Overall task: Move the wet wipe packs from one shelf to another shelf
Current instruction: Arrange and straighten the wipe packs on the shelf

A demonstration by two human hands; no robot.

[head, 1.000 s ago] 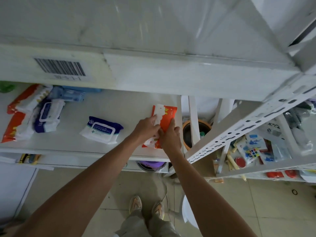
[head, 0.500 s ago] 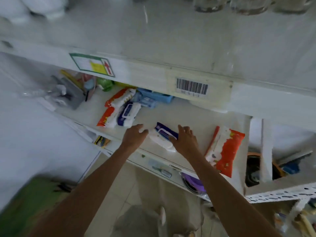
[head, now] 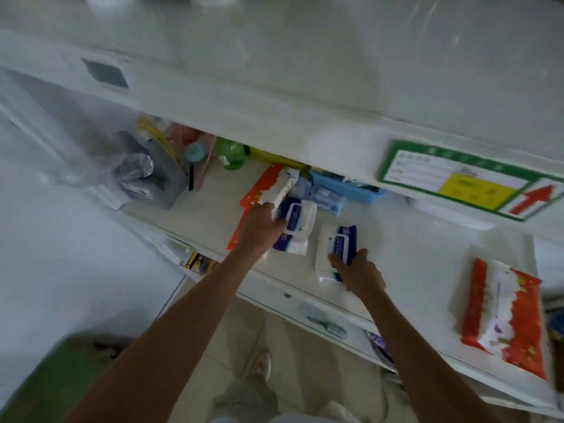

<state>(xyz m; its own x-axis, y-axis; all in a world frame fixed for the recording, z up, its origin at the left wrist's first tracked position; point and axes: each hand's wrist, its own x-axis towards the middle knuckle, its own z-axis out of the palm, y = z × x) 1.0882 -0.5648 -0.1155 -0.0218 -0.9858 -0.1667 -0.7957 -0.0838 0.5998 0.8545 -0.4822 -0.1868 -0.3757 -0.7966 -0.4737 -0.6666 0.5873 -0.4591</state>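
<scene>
Several wet wipe packs lie on a white shelf (head: pixel 412 248). My right hand (head: pixel 357 270) grips the near end of a white and dark blue pack (head: pixel 335 245) close to the shelf's front edge. My left hand (head: pixel 259 224) reaches into a cluster of packs further left; its fingers curl against another blue and white pack (head: pixel 297 224), with a red and white pack (head: pixel 274 187) just behind them. Which of the two it holds is unclear. A separate red and white pack (head: pixel 503 312) lies alone at the right end.
A blue plastic basket (head: pixel 345 184) sits behind the cluster. A grey holder (head: pixel 158 175), a clear bag (head: pixel 100 154) and a green bottle (head: pixel 232 152) stand at the shelf's left. The upper shelf's front edge with a green label (head: pixel 470 181) overhangs. A lower shelf (head: pixel 320 315) runs below.
The red pack has been let go at the right end. Both hands moved left: the right hand now grips the blue pack, and the left hand went on to the cluster.
</scene>
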